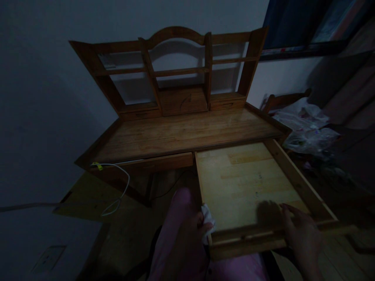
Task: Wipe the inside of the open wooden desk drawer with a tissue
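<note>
A pulled-out wooden drawer (246, 179) with a pale bottom fills the lower right of the head view. My left hand (195, 228) is closed around a crumpled white cloth (207, 220), possibly tissue, which lies over the drawer's left side near its front corner. My right hand (303, 232) is at the drawer's front panel, toward the right corner. Its fingers reach over the edge, slightly bent and apart, and nothing shows between them. It casts a shadow on the drawer bottom. Small dark specks mark that bottom. Dim light blurs the finger detail.
The drawer belongs to a wooden desk (181, 130) with a shelf hutch (178, 70) against the wall. A white cable (127, 183) loops off the desk's left end. Clear plastic bags (307, 125) rest by a chair (285, 99) at right. My knee (181, 199) is under the desk.
</note>
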`<state>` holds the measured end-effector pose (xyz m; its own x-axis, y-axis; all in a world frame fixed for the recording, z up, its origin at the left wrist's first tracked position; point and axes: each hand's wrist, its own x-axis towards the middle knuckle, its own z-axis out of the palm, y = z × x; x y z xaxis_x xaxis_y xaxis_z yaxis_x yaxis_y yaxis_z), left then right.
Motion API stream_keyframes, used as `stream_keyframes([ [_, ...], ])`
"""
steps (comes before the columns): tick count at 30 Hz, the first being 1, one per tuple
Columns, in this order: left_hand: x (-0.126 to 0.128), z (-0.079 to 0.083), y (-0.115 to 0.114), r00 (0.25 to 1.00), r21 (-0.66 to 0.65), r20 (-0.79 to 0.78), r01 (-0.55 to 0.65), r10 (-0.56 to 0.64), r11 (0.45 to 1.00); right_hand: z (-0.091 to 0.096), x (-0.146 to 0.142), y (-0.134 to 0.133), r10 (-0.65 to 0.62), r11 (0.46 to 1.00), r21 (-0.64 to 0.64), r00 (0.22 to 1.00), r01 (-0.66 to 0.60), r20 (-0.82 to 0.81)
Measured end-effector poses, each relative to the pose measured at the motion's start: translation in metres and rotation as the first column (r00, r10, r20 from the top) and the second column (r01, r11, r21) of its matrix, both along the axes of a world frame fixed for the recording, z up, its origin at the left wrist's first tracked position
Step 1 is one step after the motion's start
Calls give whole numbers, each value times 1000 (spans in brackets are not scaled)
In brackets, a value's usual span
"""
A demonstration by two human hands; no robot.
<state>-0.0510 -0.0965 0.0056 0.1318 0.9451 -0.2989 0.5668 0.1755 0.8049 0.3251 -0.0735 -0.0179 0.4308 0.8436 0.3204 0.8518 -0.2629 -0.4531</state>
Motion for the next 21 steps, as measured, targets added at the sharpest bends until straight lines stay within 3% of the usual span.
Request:
stream_keyframes([
  [3,0,-10,11,998,54,54,-15,12,998,1,-1,0,-5,1000,2,1000,5,8],
  [7,1,-9,36,986,153,92,-150,137,977,1,-1,-1,-15,1000,2,999,15,29],
  [10,-1,1,68,969,262,19,-241,245,934,0,0,-1,0,1000,1,1000,0,13],
  [16,-8,26,141,937,320,-178,-233,299,918,-2,2,0,-20,1000,-10,1000,20,-1],
  [21,-9,41,178,889,360,-231,-299,395,884,1,-1,-1,-9,1000,7,1000,9,6],
])
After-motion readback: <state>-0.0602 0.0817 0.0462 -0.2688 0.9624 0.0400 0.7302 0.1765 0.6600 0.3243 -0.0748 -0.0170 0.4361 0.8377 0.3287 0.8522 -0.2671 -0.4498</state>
